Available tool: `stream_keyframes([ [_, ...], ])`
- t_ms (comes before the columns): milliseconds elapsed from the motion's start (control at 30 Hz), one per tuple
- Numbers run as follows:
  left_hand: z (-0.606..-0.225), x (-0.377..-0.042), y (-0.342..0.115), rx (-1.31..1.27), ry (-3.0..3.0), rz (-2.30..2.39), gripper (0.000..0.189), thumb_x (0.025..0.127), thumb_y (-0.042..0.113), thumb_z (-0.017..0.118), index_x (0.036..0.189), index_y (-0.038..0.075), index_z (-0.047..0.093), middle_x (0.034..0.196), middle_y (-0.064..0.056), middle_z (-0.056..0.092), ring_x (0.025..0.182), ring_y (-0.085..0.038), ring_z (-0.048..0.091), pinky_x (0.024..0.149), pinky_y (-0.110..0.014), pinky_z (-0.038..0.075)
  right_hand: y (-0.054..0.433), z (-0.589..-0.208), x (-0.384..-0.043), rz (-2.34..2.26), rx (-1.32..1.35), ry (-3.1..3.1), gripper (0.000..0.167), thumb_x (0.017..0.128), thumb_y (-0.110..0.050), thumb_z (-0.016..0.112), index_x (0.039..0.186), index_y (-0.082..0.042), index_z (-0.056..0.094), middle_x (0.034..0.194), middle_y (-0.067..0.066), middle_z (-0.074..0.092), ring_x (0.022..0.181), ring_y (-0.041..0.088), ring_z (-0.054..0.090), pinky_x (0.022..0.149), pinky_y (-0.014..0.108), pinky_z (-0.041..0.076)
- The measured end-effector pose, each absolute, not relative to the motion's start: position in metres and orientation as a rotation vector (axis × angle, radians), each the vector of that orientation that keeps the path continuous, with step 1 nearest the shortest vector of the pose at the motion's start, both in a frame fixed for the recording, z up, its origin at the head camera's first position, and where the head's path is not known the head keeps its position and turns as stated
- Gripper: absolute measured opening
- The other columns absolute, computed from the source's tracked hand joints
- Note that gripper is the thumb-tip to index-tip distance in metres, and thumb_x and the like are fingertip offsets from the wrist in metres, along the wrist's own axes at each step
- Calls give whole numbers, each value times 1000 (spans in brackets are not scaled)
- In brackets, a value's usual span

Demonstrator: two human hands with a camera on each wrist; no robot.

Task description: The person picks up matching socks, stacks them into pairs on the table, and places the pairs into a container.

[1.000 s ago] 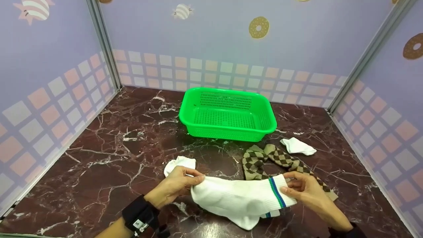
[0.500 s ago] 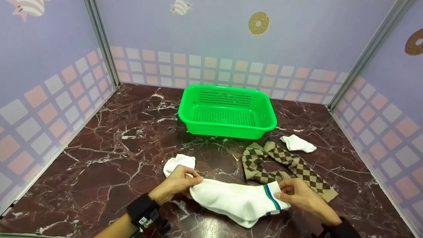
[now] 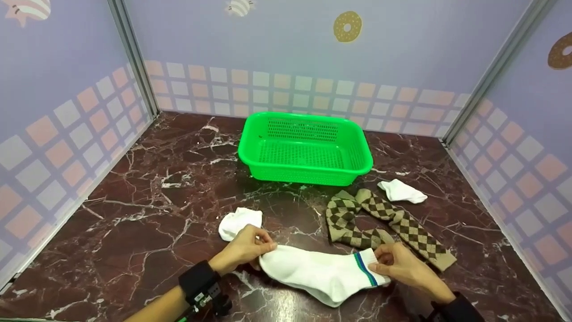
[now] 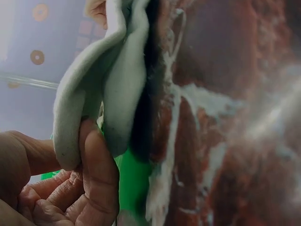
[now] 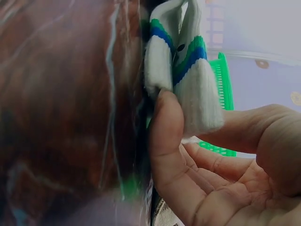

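Observation:
A white sock (image 3: 319, 273) with a blue and green cuff stripe lies stretched across the dark marble table (image 3: 147, 210) near its front edge. My left hand (image 3: 250, 247) pinches its toe end (image 4: 94, 94) between thumb and fingers. My right hand (image 3: 393, 264) pinches the striped cuff (image 5: 188, 70). In both wrist views the sock fabric is folded over a thumb, close to the marble.
A green perforated basket (image 3: 305, 150) stands behind, with nothing in it. A small white sock (image 3: 239, 221) lies just behind my left hand. Two brown argyle socks (image 3: 380, 223) and another white sock (image 3: 401, 191) lie to the right. Panel walls enclose the table.
Both hands have lowered the white sock toward the table and a little nearer to me; the grips on toe and cuff are unchanged.

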State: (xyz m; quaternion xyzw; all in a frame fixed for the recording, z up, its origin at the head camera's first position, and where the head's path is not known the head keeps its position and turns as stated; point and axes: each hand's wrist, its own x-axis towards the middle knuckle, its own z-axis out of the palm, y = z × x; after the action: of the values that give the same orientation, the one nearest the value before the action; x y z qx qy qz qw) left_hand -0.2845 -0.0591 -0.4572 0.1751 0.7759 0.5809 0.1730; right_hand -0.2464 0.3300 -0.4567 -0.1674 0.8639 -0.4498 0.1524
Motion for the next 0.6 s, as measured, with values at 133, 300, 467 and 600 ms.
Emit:
stream_keyframes([
  [133,-457,-286,-58,490,2271,1615,11,88,5,68,85,-5,67,65,-4,62,44,-10,53,38,-27,48,328,-454,-245,-1231,-472,2541,21,89,-15,69,92,5,61,77,5,63,65,13,59,57,25,48],
  [300,-453,-286,-63,530,2286,1585,13,88,8,68,88,-5,66,65,-7,63,44,-13,54,40,-33,51,324,-445,-241,-1182,-469,2610,27,88,-17,71,99,7,62,83,7,65,72,19,63,62,27,52],
  [467,-440,-282,-65,739,2516,1415,10,86,10,68,86,-1,67,72,-6,65,52,-16,59,48,-36,53,320,-434,-236,-1111,-521,2770,27,89,-20,71,103,2,64,87,5,67,77,19,64,63,28,52],
  [600,-431,-273,-57,887,2893,1150,3,82,10,70,80,8,67,76,0,65,63,-13,55,57,-31,45,309,-434,-232,-947,-626,2991,20,87,-19,73,100,-5,66,89,2,65,79,18,62,68,33,52],
])
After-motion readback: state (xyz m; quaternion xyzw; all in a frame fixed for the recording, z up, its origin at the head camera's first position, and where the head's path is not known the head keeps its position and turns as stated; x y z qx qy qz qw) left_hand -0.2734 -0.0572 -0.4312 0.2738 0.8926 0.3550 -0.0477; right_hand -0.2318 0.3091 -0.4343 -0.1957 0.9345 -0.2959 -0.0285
